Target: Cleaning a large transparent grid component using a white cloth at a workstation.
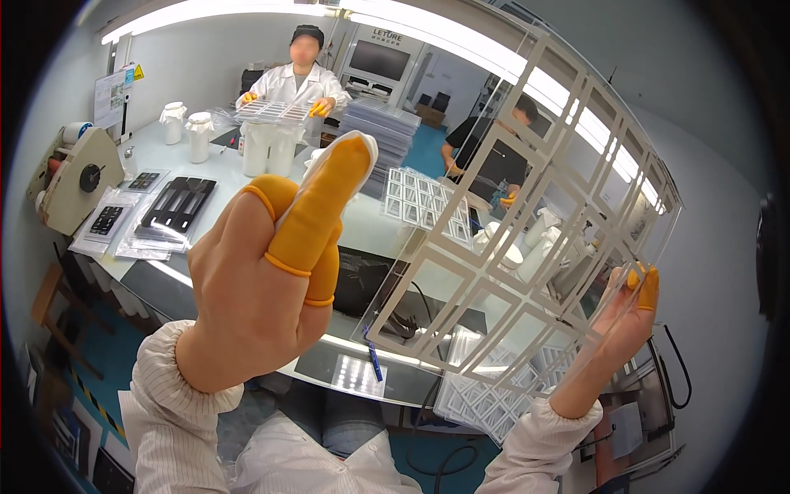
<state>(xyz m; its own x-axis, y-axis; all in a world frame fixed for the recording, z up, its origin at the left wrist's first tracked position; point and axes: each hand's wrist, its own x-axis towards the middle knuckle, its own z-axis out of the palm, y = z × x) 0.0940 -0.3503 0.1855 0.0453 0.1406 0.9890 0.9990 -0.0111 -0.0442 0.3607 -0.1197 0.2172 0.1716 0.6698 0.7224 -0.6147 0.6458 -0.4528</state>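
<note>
My left hand (251, 292), with orange finger cots on several fingers, is raised at centre left. Its fingers are closed together, and a thin white cloth (373, 150) shows behind and around the forward-pointing fingertip. My right hand (619, 329), also in orange finger cots, grips the right edge of a large clear sheet (451, 253) printed with rows of pale grey rectangular frames. The sheet stands tilted in the air to the right of my left hand, apart from it. Through it the bench and the things behind are visible.
Stacked frame-printed sheets (481, 403) lie below the held sheet, with more (420, 198) beyond. A blue pen (374, 356) is near the bench edge. Black panels (177, 206), white jars (199, 138) and a round-dialled machine (82, 181) stand left. Two people work across the bench.
</note>
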